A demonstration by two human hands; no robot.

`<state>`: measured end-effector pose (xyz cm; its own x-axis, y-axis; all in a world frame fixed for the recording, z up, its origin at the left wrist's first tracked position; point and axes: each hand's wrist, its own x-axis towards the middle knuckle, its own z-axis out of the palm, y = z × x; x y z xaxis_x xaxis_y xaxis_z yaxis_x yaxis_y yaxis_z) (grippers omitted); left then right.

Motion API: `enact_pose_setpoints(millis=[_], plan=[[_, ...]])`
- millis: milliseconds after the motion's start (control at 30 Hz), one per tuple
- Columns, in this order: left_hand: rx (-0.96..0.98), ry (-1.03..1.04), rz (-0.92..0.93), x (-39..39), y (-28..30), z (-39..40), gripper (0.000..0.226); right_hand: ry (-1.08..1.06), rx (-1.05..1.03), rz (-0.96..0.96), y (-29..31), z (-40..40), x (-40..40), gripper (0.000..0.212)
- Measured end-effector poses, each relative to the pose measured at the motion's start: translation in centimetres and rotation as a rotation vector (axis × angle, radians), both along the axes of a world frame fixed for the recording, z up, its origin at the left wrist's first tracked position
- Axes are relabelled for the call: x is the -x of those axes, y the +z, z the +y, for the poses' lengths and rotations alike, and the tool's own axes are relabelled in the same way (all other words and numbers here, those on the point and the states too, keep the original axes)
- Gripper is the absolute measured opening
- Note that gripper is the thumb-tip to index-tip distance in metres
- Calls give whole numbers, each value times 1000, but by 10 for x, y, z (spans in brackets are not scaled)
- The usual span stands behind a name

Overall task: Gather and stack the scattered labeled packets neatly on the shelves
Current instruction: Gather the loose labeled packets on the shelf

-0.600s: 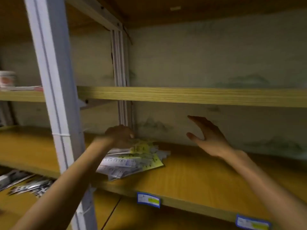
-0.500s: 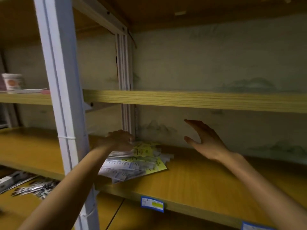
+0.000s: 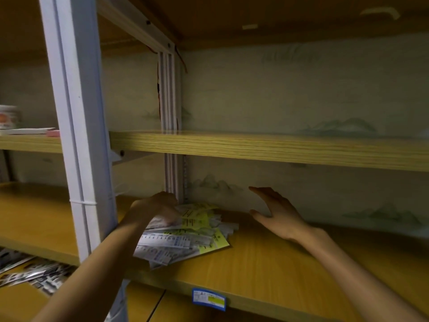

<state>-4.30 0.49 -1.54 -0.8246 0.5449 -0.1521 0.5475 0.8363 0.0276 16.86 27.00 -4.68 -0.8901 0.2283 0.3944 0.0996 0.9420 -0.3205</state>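
— Where's the stuff she's meant to tidy?

— The packets (image 3: 185,233) lie in a loose, fanned heap on the wooden shelf (image 3: 267,266), tucked into its back left corner by the rear post (image 3: 170,126). Their long sides run roughly left to right.

— Which hand's on them?

— The left hand (image 3: 160,209), fingers curled down onto the top of the heap; whether it pinches one, I cannot tell. The right hand (image 3: 276,214) hovers apart to the heap's right, fingers straight and spread, holding nothing, palm facing the pile.

— So the next move?

— I'd guess a sweep leftward to square the edge.

— Anything in the way?

— The white upright (image 3: 76,135) crowds the left forearm. More packets (image 3: 34,273) lie scattered on the lower shelf, a price tag (image 3: 208,299) hangs on the edge, and a cup (image 3: 9,117) sits far left, up one level.
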Motion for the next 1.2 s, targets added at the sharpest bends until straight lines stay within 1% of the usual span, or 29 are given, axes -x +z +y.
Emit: enact_pose_setpoints(millis=[67, 200, 333, 500, 600, 667, 767, 867, 933, 1067, 1200], plan=[[33, -6, 13, 5, -1, 0, 56, -1, -3, -6, -4, 2, -2, 69], [57, 0, -29, -8, 7, 1, 53, -12, -2, -20, -8, 5, -4, 70], [64, 29, -42, -8, 13, 3, 58, -15, -16, -17, -6, 3, -7, 69], [65, 15, 34, -10, 16, 6, 64, -11, -30, -22, -6, 1, -13, 67], [22, -27, 104, -7, 10, 9, 73, -23, -35, -35, -9, 3, -18, 68], [19, -81, 163, -9, 6, 14, 74, -39, -39, -45, -8, 4, -21, 69], [68, -175, 325, -21, 4, 26, 83, -50, -61, -36, -4, 3, -25, 74], [41, -278, 503, -46, 5, 39, 78, -56, -139, -8, 8, -8, -26, 82], [1, -347, 575, -62, 5, 50, 77, -42, -211, 17, 18, -19, -25, 87], [-107, -426, 646, -89, 3, 71, 87, -3, -355, 36, 27, -32, -14, 94], [-248, -493, 655, -115, -2, 83, 89, 14, -300, -34, 22, -32, -13, 91]])
